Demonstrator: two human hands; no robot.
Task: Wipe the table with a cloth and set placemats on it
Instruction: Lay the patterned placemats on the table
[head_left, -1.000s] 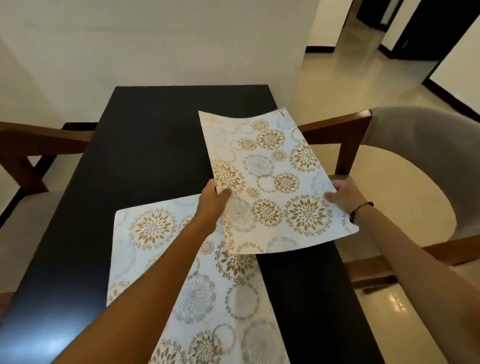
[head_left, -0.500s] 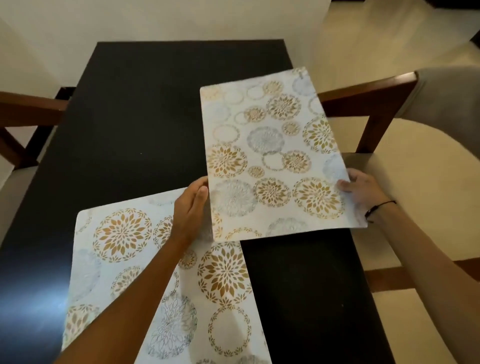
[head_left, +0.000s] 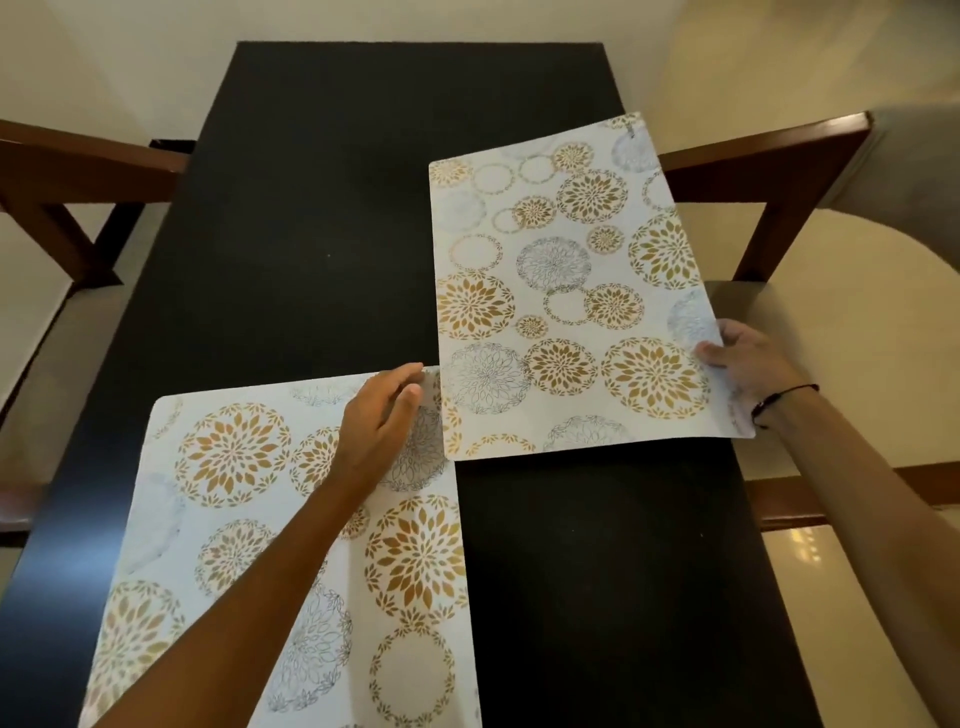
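My fingers under the far placemat (head_left: 566, 291) are hidden; only my right hand (head_left: 748, 364) shows at its right edge, thumb on top, pinching the mat. That mat's right portion overhangs the black table (head_left: 322, 208) toward the right of the frame, and whether its far end rests on the surface I cannot tell. Its lower left corner overlaps the near placemat (head_left: 234, 519), which lies flat at lower left and is cut off by the bottom edge. My left forearm covers part of that mat. My left hand (head_left: 384, 421) lies relaxed, fingers straight and together, at the near mat's upper right corner, fingertips beside the held mat's edge. Both mats are white with gold and grey floral circles. Wooden chairs (head_left: 769, 161) flank the table, partly out of frame.
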